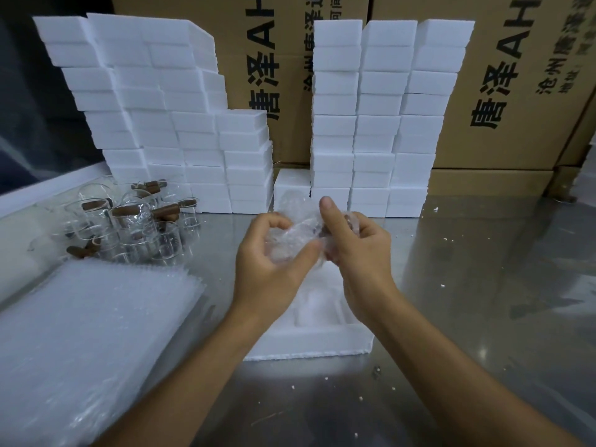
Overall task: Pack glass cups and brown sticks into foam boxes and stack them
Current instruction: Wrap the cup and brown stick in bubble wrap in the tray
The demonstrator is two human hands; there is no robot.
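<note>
Wrapping step: left hand [271, 256] and right hand [351, 250] clutching bubble wrap [296, 221] round a cup; next, lowering into foam box [322, 337] directly beneath.

A grey metal desk [467, 317] carries everything. An open foam box [322, 340] sits near centre. A stack of bubble-wrap sheets [80, 333] lies near left, with a cluster of glass cups [135, 227] holding brown sticks [166, 210] just beyond it. Stacked foam boxes [371, 124] rise at the far edge, left and centre-right. White foam crumbs [446, 239] are scattered about.
</note>
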